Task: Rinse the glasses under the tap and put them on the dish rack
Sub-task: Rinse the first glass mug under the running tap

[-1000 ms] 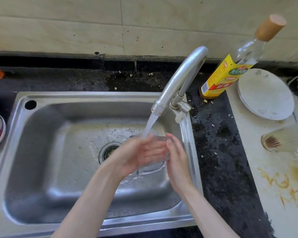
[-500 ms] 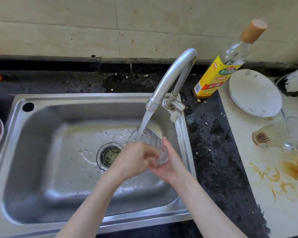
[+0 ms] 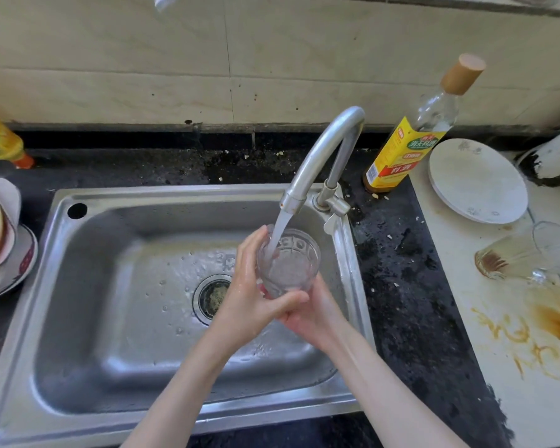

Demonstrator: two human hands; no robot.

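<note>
Clear ribbed glass tumbler (image 3: 288, 263) now turned mouth-up under curved steel tap (image 3: 320, 156), filling. Left hand (image 3: 249, 302) and right hand (image 3: 314, 315) fingers curl round it. Rinse underway; racking pending.

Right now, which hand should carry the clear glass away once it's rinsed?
Probably left. The left hand wraps the side of the clear ribbed glass under the steel tap, a carrying grip; the right hand only cups its base.

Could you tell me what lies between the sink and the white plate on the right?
In the head view, between the sink and plate: dark, crumb-speckled counter.
</note>
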